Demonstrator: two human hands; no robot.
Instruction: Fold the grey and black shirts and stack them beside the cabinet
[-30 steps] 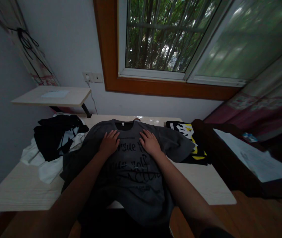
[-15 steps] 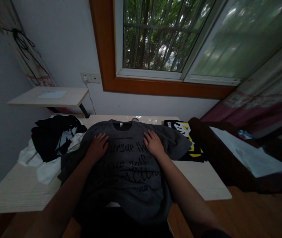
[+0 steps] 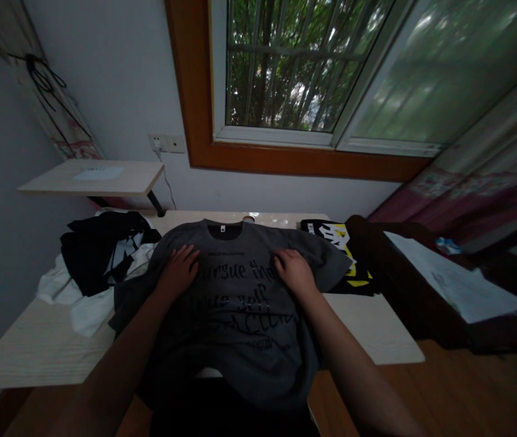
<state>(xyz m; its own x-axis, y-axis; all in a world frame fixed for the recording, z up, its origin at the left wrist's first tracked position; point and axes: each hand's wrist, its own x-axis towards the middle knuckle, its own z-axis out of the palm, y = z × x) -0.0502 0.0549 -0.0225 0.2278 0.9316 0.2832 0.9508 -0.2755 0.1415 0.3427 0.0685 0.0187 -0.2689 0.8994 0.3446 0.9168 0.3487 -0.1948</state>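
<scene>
A dark grey T-shirt [image 3: 240,291] with black lettering lies spread front side up, its neckline towards the wall and its hem hanging over the table's near edge. My left hand [image 3: 180,268] rests flat on the shirt's left chest, fingers stretched out and slightly apart. On the right side of the lettering lies my right hand [image 3: 293,271], its fingers a little bent and apart on the cloth. Neither hand grips anything. Part of the print is covered by my right hand.
Crumpled black clothes [image 3: 90,255] and white clothes [image 3: 88,312] lie left on the pale table [image 3: 26,358]. A black garment with yellow and white print [image 3: 358,282] sits right. A raised shelf [image 3: 135,182] overhangs the back left. A brown sofa-like piece [image 3: 404,303] stands beside the table.
My right hand has slid outward to the right and a little nearer, its fingers more bent. My left hand stays in the same place on the shirt.
</scene>
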